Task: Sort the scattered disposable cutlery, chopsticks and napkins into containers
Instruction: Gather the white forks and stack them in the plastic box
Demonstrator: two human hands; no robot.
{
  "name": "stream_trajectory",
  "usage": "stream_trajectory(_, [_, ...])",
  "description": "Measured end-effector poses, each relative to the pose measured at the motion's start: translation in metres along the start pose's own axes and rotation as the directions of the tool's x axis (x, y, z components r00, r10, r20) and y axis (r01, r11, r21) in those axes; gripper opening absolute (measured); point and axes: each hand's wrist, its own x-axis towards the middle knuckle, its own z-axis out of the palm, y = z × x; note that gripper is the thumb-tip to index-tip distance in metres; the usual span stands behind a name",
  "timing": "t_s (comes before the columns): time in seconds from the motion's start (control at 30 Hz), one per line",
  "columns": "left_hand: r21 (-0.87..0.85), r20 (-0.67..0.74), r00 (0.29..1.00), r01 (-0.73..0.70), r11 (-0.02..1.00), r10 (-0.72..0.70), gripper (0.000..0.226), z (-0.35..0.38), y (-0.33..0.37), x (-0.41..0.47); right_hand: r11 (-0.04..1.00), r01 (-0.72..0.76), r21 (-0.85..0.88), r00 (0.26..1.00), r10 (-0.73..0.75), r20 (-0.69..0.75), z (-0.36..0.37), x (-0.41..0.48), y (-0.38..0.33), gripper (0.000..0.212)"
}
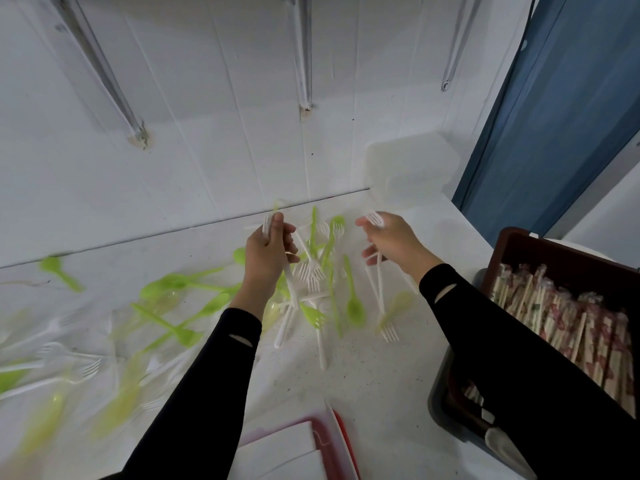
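**Desk:** What have the hands got?

**Me:** The left hand point(268, 252) is clenched round a bundle point(290, 284) of white forks, with the handles hanging out below the fist. The right hand point(393, 240) grasps a white fork point(375, 220). Its tines poke up past the fingertips and the fingers are only loosely curled. It may be holding a second handle, but I cannot tell because of the blur.

**Desk:** And the rest of the cutlery?

**Me:** The pile point(322, 271) lies between and just under both hands, white forks tangled with green spoons point(355, 308). More green pieces trail off to the left of the left hand across the table point(381, 393). The chopsticks point(554, 313) already sit in the crate point(554, 258), right of the right forearm. A clear tub point(412, 168) stands beyond the right hand. A red tray point(325, 441) lies back towards the body, between the forearms.

**Desk:** What worries you?

**Me:** Three things, all guesswork. The right hand's grip is light, so a quick swing towards any container could flick the fork loose. The bundle is held near the heads (long handles, loose ends), so it could fan out and shed a fork. It could also snag in the tangle and drag green spoons along, mixing the sort. And the right sleeve passes close to the crate, so a careless elbow might nudge it.
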Motion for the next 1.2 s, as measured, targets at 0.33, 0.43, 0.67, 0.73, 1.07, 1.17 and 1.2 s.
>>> stream_trajectory(0.33, [0.153, 0.031, 0.999, 0.033, 0.988, -0.038, 0.048, 0.0, 0.001, -0.007, 0.551, -0.064, -0.832, 0.888, 0.411, 0.204, 0.002, -0.014, 0.011, 0.039])
stream_trajectory(0.43, [0.097, 0.044, 0.999, 0.02, 0.995, -0.025, 0.047, 0.0, 0.002, -0.009, 0.524, -0.051, -0.85, 0.903, 0.388, 0.186, 0.004, -0.017, 0.01, 0.035])
stream_trajectory(0.67, [0.215, 0.133, 0.985, -0.135, 0.967, 0.108, 0.039, -0.001, 0.001, -0.007, 0.991, -0.136, -0.003, 0.987, 0.135, -0.087, -0.003, 0.002, 0.005, 0.018])
stream_trajectory(0.73, [0.196, 0.188, 0.978, -0.129, 0.972, 0.092, 0.041, -0.001, -0.002, -0.007, 0.966, -0.116, 0.23, 0.987, 0.139, -0.085, -0.002, 0.003, -0.002, 0.015])
stream_trajectory(1.07, [-0.081, -0.014, 0.989, -0.147, 0.986, 0.146, 0.02, 0.008, 0.004, -0.008, 0.574, -0.519, 0.634, 0.844, 0.224, 0.488, 0.056, -0.017, -0.032, 0.024])
stream_trajectory(1.17, [-0.203, -0.135, 0.988, -0.106, 0.973, 0.079, 0.027, -0.002, 0.006, -0.003, 0.672, -0.569, 0.475, 0.797, 0.306, 0.521, 0.072, -0.018, -0.04, 0.034])
stream_trajectory(1.2, [-0.294, -0.15, 0.988, -0.09, 0.952, 0.047, 0.027, -0.008, 0.008, 0.0, 0.687, -0.582, 0.434, 0.783, 0.329, 0.529, 0.073, -0.018, -0.041, 0.034])
